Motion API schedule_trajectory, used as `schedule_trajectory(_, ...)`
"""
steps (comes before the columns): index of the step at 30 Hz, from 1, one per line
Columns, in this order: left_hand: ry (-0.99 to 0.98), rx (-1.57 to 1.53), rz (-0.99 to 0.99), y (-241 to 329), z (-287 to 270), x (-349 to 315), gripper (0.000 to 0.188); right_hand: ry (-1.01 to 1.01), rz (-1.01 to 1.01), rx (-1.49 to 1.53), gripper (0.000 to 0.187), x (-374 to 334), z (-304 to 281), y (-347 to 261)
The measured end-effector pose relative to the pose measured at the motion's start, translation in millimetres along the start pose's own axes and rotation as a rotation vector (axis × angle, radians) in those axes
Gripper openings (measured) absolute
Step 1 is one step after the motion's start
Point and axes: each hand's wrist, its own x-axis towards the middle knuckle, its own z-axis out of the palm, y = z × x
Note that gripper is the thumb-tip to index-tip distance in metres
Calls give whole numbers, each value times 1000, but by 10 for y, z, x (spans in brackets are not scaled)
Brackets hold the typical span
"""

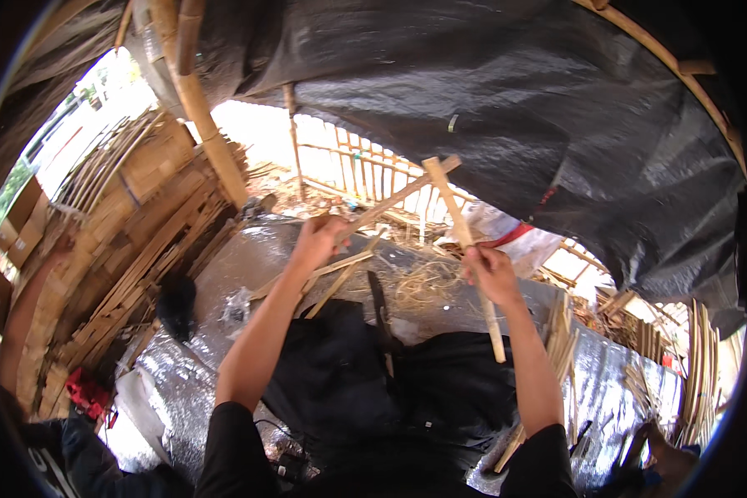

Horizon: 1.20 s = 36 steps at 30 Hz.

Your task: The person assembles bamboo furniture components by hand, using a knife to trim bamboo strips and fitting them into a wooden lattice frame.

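My left hand (320, 241) is closed around one end of a flat bamboo strip (398, 197) that slants up to the right. In my right hand (491, 272) is a second, paler bamboo strip (451, 203), gripped near its middle, its lower end hanging over my dark-clothed lap. The two strips cross near their upper ends; whether they touch I cannot tell. Between my legs stands a long dark blade (377, 297), perhaps a knife, its lower part hard to make out. Several loose strips (340, 286) lie beside my left forearm, and a tangle of thin shavings (427, 282) lies beyond my lap.
A silvery sheet (257, 241) covers the surface around me. Stacked bamboo pieces (145, 266) rise at left; upright strips (700, 373) stand at far right. Black tarp (506, 100) hangs low ahead, beside a bamboo post (203, 116). Other people's limbs show at both lower corners.
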Motion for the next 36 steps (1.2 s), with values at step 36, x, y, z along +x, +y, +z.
schedule_trajectory(36,1320,-544,104,-756,-5803,295,40,13,246,279,24,-301,503,9)
